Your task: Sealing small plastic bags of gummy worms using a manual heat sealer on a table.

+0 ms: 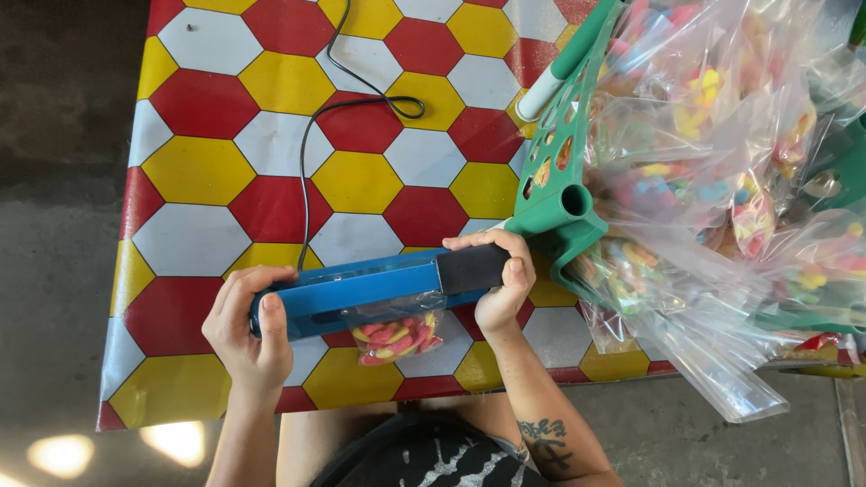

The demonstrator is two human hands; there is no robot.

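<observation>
1. One bench (207, 171), covered in a cloth of red, yellow and white hexagons, fills the frame from 9 o'clock to 12 o'clock; its near edge runs along the bottom, just ahead of the person's body.
2. A heap of clear bags (722, 180) filled with coloured sweets spills from a green plastic basket (555, 212) at 2 to 3 o'clock, well to the right of the work.
3. The blue heat sealer (370, 287) lies near the bench's front edge, its long axis running almost straight from 9 o'clock to 3 o'clock, tilted slightly up at the right end, where a black section shows. It sits between the hands, each equally close to its own end.
4. A black cord (311, 153) trails from the sealer toward 12 o'clock, looping across the cloth.
5. The left hand (248, 329) is curled around the sealer's 9 o'clock end, thumb on top, fingers wrapped over the far side.
6. The right hand (501, 284) is closed over the black 3 o'clock end, fingers across the top, pressing down.
7. A small clear bag of red and yellow sweets (395, 335) hangs from under the sealer's bar toward 6 o'clock, its mouth caught beneath the arm, midway between the hands.
</observation>
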